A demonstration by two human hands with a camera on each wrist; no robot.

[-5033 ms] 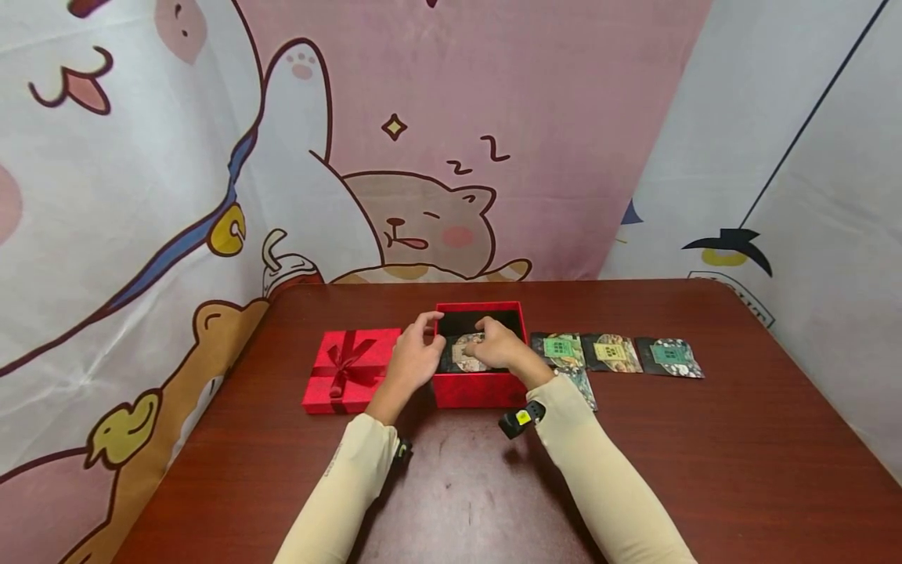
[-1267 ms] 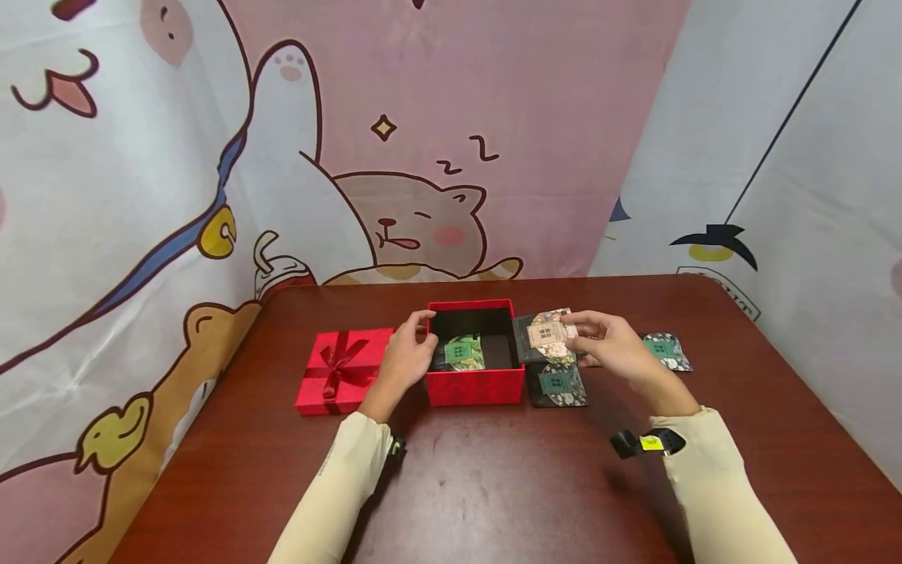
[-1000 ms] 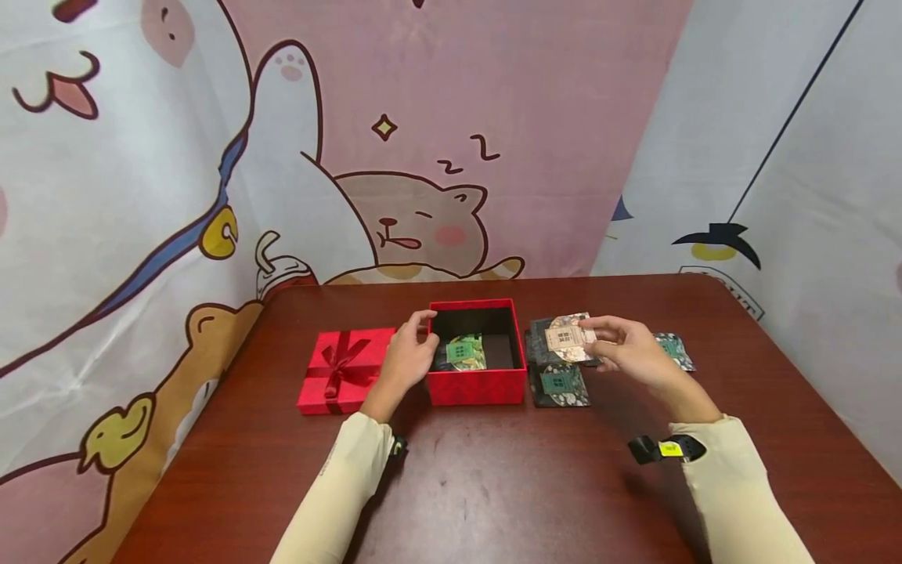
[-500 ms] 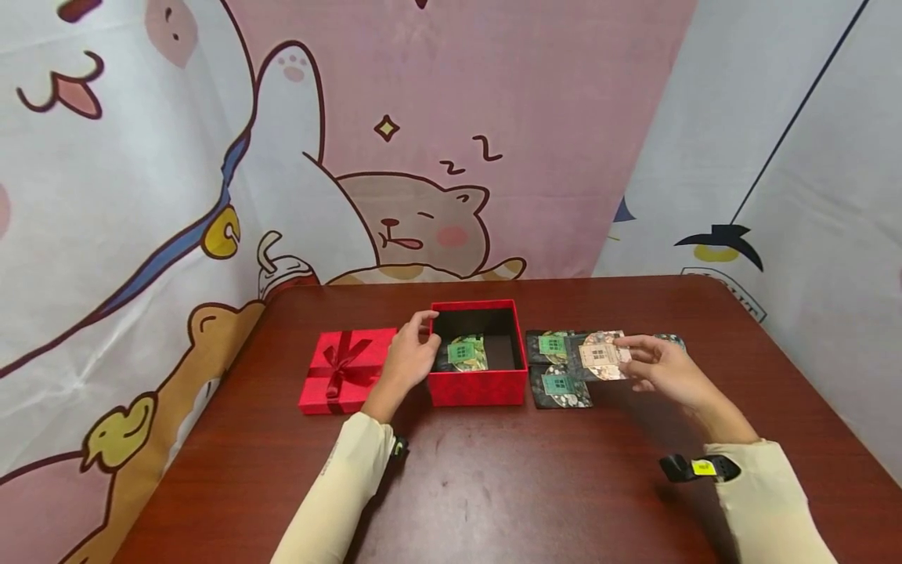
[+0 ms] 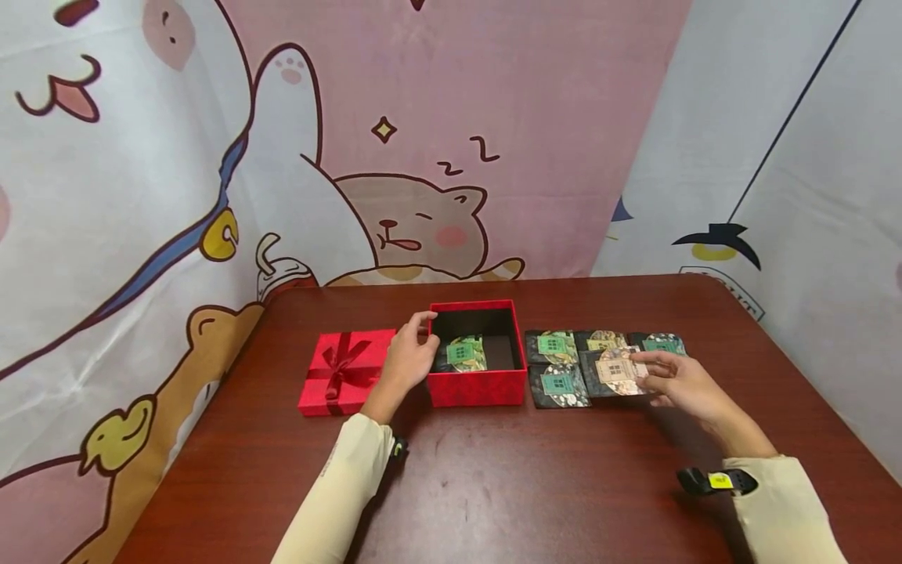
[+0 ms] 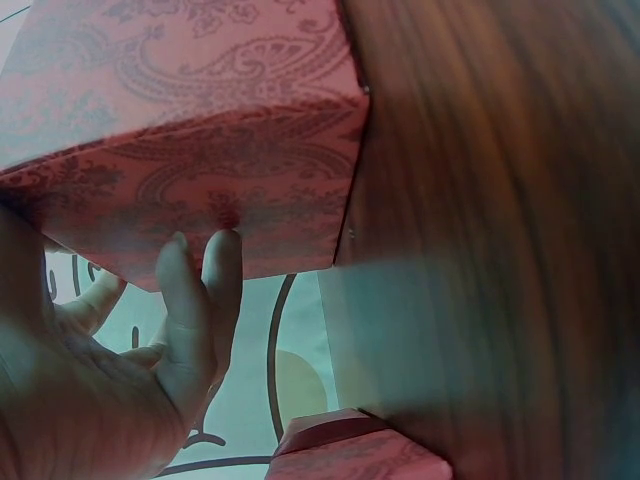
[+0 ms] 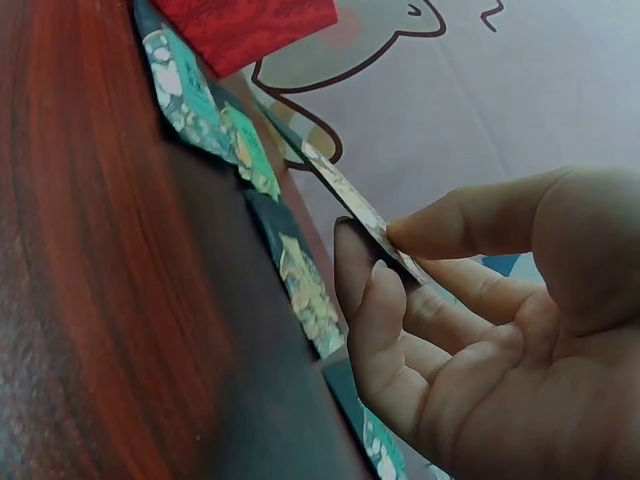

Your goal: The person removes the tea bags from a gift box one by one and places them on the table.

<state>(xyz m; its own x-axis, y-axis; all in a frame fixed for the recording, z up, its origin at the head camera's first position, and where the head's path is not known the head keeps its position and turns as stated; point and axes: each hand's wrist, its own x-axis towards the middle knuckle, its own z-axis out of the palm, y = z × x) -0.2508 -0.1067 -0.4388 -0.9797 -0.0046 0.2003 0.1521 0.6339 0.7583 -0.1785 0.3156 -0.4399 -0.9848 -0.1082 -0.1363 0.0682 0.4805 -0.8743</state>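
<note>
In the head view my left hand (image 5: 410,351) holds the left wall of an open red gift box (image 5: 478,388), thumb and index at the rim. The left wrist view shows fingers against the patterned outer wall. Inside the box lies a packet with a green label (image 5: 467,354). My right hand (image 5: 694,392) pinches a flat black packet with a tan label (image 5: 615,371) at its right edge. The right wrist view shows this packet tilted, above the table, between thumb and fingers. A packet with a yellow label (image 5: 603,340) lies partly hidden behind it.
Left of the box sits its red lid (image 5: 338,368) with a dark ribbon bow. On its right lie packets with a green label (image 5: 553,345), a teal label (image 5: 560,385) and another teal label (image 5: 662,343). A printed cloth (image 5: 564,117) hangs behind the table.
My right hand has lifted the tan-labelled packet out of the box, uncovering the green-labelled one, and carried it rightward, then nearer me beside the teal-labelled packet. My left hand stays at the box.
</note>
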